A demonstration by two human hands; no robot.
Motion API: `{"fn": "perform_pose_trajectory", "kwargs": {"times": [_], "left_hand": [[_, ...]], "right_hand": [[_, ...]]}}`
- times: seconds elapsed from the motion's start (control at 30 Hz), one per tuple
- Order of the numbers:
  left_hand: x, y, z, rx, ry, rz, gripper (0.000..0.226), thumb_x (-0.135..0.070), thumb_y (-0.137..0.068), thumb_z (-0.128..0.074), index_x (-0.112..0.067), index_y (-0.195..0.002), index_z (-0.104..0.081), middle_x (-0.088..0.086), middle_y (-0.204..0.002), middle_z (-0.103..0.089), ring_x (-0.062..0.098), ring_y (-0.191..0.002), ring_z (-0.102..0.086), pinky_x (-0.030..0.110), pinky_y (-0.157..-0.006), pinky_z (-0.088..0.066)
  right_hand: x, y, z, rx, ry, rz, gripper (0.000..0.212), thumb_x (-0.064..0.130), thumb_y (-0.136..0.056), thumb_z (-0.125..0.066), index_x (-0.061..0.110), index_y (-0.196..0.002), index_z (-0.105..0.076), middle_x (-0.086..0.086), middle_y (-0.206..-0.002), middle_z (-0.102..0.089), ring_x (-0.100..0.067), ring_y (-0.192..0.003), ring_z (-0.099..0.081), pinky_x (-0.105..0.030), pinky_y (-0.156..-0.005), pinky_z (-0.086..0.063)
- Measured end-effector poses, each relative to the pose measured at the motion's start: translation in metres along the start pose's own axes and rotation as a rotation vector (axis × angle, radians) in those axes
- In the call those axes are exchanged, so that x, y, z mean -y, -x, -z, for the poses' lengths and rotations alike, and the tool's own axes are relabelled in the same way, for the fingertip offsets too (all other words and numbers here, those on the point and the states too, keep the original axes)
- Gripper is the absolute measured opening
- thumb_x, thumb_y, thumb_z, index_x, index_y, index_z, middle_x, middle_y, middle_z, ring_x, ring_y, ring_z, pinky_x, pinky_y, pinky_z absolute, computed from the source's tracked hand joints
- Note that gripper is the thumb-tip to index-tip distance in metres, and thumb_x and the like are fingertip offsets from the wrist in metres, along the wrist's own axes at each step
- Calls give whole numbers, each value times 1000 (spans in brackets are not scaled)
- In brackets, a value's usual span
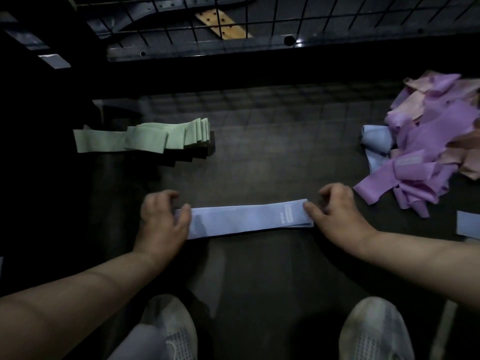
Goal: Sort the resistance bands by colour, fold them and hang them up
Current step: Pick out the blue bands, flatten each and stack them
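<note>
A light blue resistance band (244, 220) lies flat and stretched out on the dark floor in front of me. My left hand (162, 222) pinches its left end between thumb and fingers. My right hand (335, 214) pinches its right end, near a white printed label. A stack of folded green bands (145, 138) sits on the floor at the left. At the right lies a loose heap of purple and pink bands (431, 141), with another blue band (376, 141) sticking out of its left side.
A black wire grid panel (233, 22) stands beyond the floor area at the top. Another blue piece (467, 226) lies at the right edge. My two white shoes (168, 331) are at the bottom of the view.
</note>
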State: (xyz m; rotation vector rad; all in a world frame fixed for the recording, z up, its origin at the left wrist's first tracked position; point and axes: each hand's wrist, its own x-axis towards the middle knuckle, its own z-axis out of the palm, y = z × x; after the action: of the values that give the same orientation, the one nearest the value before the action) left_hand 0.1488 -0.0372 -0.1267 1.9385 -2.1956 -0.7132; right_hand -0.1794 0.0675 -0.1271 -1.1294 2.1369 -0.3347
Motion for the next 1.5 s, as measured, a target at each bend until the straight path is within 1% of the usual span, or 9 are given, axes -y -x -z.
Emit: {"fn": "perform_pose_trajectory", "kwargs": {"times": [0.13,0.3,0.5,0.6,0.67,0.9,1.07,1.23,1.5], "left_hand": [[-6,6,3,-39,256,527,50,-27,-91,-64,-8,-132,-43,19,-141,-33,39,-124,-44,38,-108,-33],[-6,19,3,-47,283,665,57,-23,-85,-70,-11,-132,-42,18,-143,-31,39,-124,-44,43,-106,-39],[-14,45,8,122,27,432,97,-29,-66,-87,-18,-144,-30,11,-148,-23,33,-135,-30,41,-110,-31],[-1,40,10,178,-274,-42,103,-41,-56,-89,-24,-144,-37,5,-147,-29,26,-135,-29,43,-112,-29],[9,28,11,210,-422,-195,96,-43,-51,-88,-22,-136,-49,8,-140,-40,30,-129,-38,45,-106,-34],[23,6,19,201,-523,-394,61,-45,-60,-67,-19,-115,-61,6,-116,-59,29,-106,-58,38,-90,-30],[27,-3,18,280,-538,-474,84,-53,-57,-83,-17,-129,-58,7,-124,-59,29,-113,-56,37,-95,-29],[24,-9,14,300,-530,-501,66,-44,-59,-84,-15,-114,-66,8,-110,-64,31,-100,-64,36,-90,-32],[19,-19,7,321,-517,-604,71,-49,-61,-81,-15,-120,-61,7,-113,-58,29,-101,-58,34,-90,-32]], "right_hand": [[-6,4,-7,55,-142,-233,39,41,-85,-71,16,-104,-48,-9,-115,-52,-16,-89,-55,-27,-84,-41],[0,11,-4,62,-53,-83,29,37,-86,-70,21,-102,-51,-1,-111,-42,-18,-102,-51,-33,-99,-43],[5,-2,7,178,321,320,83,48,-78,-75,25,-148,-36,-2,-139,-33,-22,-131,-32,-37,-110,-29],[1,-10,12,200,522,513,82,47,-69,-81,17,-138,-50,-9,-142,-40,-31,-132,-39,-45,-104,-35],[-3,-12,15,179,554,558,73,45,-64,-83,16,-126,-59,-11,-134,-48,-33,-124,-49,-46,-96,-41],[-4,-7,18,195,592,569,66,47,-65,-80,18,-120,-60,-7,-130,-51,-28,-122,-51,-41,-94,-40],[-3,-6,16,243,610,580,79,57,-73,-71,17,-137,-49,-4,-136,-45,-24,-129,-43,-39,-103,-35],[2,-10,15,269,584,568,60,48,-80,-71,16,-128,-56,-7,-126,-51,-27,-115,-53,-39,-99,-42],[0,-17,11,290,663,602,85,57,-78,-69,15,-146,-41,-10,-137,-45,-30,-130,-43,-41,-109,-33]]}}
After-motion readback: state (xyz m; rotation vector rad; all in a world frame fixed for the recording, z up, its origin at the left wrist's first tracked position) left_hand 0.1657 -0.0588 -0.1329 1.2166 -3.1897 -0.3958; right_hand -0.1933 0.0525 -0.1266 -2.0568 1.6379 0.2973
